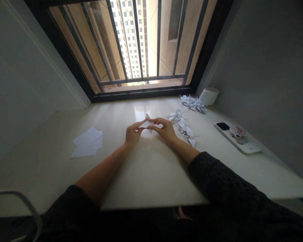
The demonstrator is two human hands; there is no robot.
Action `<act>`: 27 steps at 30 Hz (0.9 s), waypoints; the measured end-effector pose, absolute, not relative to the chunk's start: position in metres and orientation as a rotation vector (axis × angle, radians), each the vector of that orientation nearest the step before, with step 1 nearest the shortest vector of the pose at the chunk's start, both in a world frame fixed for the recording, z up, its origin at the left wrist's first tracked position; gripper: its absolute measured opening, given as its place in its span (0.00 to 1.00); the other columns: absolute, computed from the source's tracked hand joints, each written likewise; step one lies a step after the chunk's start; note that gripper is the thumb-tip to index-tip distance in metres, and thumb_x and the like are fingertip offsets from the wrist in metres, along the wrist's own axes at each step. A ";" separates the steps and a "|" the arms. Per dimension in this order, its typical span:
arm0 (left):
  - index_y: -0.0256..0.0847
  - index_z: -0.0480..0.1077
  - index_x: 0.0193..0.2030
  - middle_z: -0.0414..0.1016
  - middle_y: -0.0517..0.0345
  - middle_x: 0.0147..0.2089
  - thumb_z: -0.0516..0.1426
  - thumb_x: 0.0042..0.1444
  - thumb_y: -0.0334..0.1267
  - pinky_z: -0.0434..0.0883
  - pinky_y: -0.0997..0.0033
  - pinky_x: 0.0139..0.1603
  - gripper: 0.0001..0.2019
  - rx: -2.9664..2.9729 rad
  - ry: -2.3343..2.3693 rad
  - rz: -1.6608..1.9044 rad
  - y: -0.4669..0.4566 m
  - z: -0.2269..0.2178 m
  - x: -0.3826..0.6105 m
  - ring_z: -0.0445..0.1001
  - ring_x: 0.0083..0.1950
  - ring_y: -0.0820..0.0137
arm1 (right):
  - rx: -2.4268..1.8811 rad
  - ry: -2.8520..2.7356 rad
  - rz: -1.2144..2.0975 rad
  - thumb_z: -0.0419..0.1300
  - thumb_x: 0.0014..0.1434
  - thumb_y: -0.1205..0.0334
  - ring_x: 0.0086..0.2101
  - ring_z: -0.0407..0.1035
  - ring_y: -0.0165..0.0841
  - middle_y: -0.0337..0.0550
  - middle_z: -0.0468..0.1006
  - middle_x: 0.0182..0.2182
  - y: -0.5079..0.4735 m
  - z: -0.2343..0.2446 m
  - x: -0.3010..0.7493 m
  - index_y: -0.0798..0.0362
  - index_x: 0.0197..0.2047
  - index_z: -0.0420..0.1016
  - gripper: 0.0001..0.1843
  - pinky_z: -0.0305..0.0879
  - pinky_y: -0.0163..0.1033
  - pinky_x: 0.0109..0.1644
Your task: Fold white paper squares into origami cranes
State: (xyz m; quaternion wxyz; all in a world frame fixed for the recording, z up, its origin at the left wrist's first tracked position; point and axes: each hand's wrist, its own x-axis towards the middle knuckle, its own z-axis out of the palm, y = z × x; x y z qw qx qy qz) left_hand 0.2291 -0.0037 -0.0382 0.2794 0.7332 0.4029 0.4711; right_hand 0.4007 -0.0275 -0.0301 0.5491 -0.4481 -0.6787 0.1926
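Observation:
Between my two hands, above the middle of the pale counter, is a small folded piece of white paper [148, 124] with pointed corners sticking up and down. My left hand [133, 133] pinches its left side between thumb and fingers. On the other side, my right hand [166, 129] grips the paper's right part, thumb below and fingers above. Just right of my right hand lie several white folded paper cranes [184, 127] in a loose row. A stack of flat white paper sheets [88, 143] rests to the left of my hands.
Another cluster of folded paper cranes [193, 103] lies near a white roll [209, 96] at the back right corner. A phone [237, 138] sits on the right of the counter [151, 181]. Behind is a barred window [141, 80]; a pale cable [27, 201] curves at lower left.

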 end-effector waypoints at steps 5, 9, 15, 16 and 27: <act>0.49 0.69 0.54 0.72 0.58 0.54 0.55 0.53 0.27 0.73 0.71 0.42 0.21 2.077 1.129 1.218 -0.006 -0.036 0.229 0.73 0.50 0.68 | -1.026 -1.594 0.486 0.65 0.50 0.52 0.36 0.73 0.34 0.42 0.80 0.37 -0.028 -0.029 0.401 0.46 0.41 0.79 0.15 0.67 0.39 0.41; 0.50 0.67 0.55 0.73 0.58 0.53 0.56 0.54 0.30 0.73 0.71 0.43 0.21 2.165 1.160 1.205 -0.010 -0.034 0.231 0.76 0.42 0.71 | -1.018 -1.588 0.506 0.63 0.52 0.54 0.38 0.74 0.34 0.40 0.80 0.39 -0.026 -0.031 0.403 0.44 0.43 0.78 0.14 0.67 0.39 0.44; 0.52 0.67 0.55 0.75 0.58 0.51 0.62 0.49 0.43 0.73 0.70 0.41 0.24 2.231 1.185 1.196 -0.016 -0.028 0.233 0.77 0.41 0.69 | -1.040 -1.597 0.490 0.62 0.53 0.55 0.38 0.74 0.35 0.40 0.80 0.39 -0.023 -0.034 0.405 0.43 0.43 0.78 0.13 0.67 0.39 0.44; 0.52 0.67 0.55 0.75 0.57 0.50 0.62 0.49 0.44 0.73 0.70 0.40 0.24 2.222 1.185 1.209 -0.017 -0.028 0.233 0.77 0.41 0.68 | -1.041 -1.603 0.488 0.62 0.53 0.55 0.38 0.74 0.35 0.40 0.80 0.38 -0.023 -0.034 0.405 0.43 0.43 0.78 0.13 0.68 0.39 0.44; 0.49 0.72 0.49 0.75 0.56 0.50 0.60 0.51 0.44 0.73 0.65 0.47 0.17 2.120 1.130 1.367 -0.014 -0.031 0.233 0.76 0.47 0.64 | -1.076 -1.614 0.489 0.62 0.53 0.53 0.38 0.74 0.35 0.41 0.80 0.39 -0.027 -0.031 0.404 0.44 0.43 0.78 0.13 0.68 0.39 0.42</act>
